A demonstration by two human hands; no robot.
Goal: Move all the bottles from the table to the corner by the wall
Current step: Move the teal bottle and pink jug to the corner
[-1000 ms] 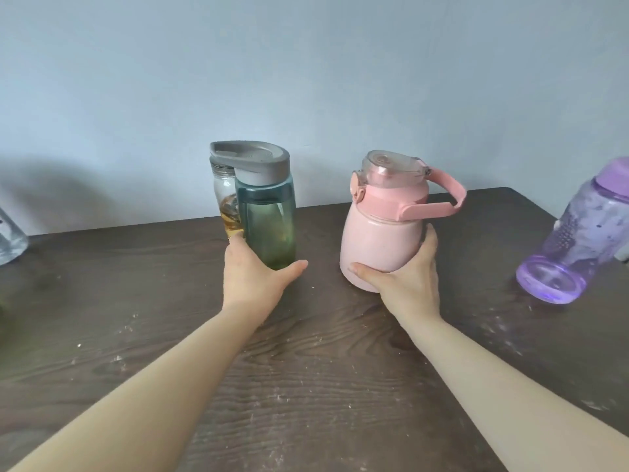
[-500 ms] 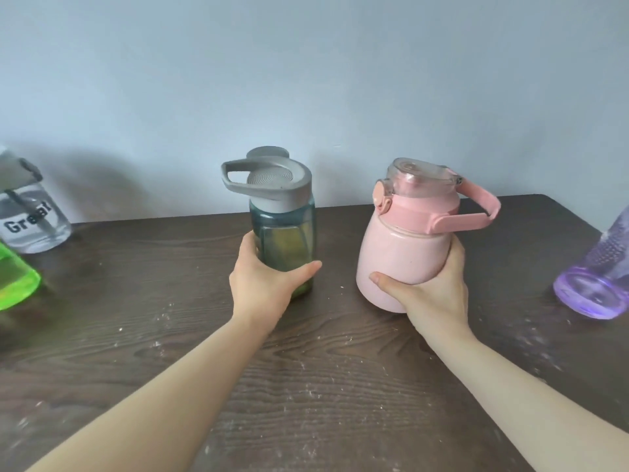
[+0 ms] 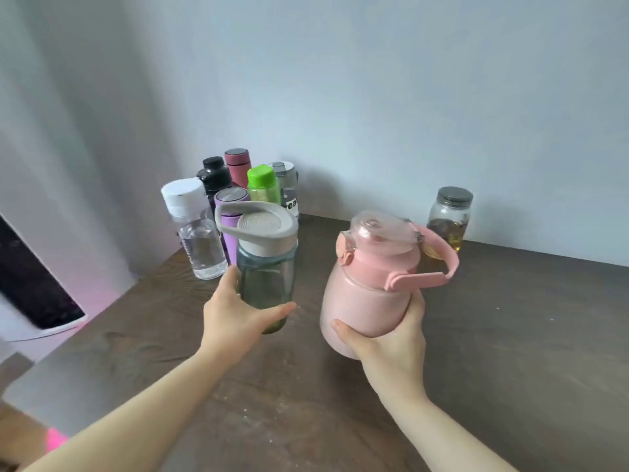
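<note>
Six bottles (image 3: 238,185) already clustered in corner, left hand (image 3: 235,315) gripping teal grey-lidded bottle (image 3: 265,267), right hand (image 3: 391,338) gripping pink handled jug (image 3: 371,294), both airborne near cluster; glass jar (image 3: 447,219) left.

Domestic room, most likely a home. Indicators: a dark wood-grain table (image 3: 510,352) under both hands, set into a corner of plain pale blue-grey painted walls (image 3: 374,97) beyond them; assorted everyday plastic drinking bottles (image 3: 238,192) clustered ahead of the left hand (image 3: 235,318); a lidded glass jar (image 3: 448,216) beyond the right hand (image 3: 391,338).
</note>
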